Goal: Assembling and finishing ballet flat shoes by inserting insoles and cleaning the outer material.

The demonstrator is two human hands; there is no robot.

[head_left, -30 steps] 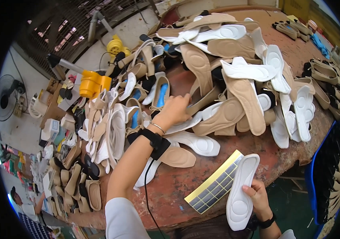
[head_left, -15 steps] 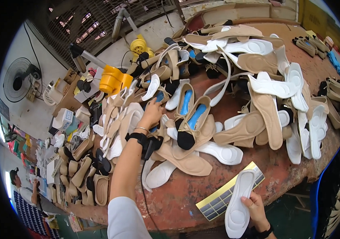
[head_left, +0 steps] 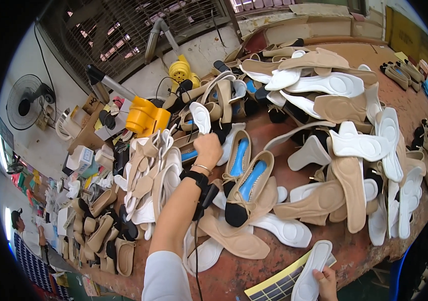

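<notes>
My left hand (head_left: 207,148) is raised over the left part of the workbench (head_left: 274,133), closed on a white insole (head_left: 200,117) that stands up from my fist. A black band and a thin bracelet circle that wrist. Below it lie beige shoes with blue linings (head_left: 248,186) and loose beige insoles (head_left: 234,240). At the bottom edge my right hand (head_left: 326,281) grips another white insole (head_left: 311,271) by its heel end, just above a yellow-edged sheet of dark squares (head_left: 277,287).
White and beige insoles (head_left: 344,145) cover the red-brown bench. A yellow machine part (head_left: 144,116) and a fan (head_left: 26,103) stand at the left. Beige shoe uppers (head_left: 104,231) are stacked lower left. Another person (head_left: 23,233) stands at the far left edge.
My left hand has picked a white insole out of the pile and lifted it. My view has swung toward the left; the right hand keeps its insole low at the near edge.
</notes>
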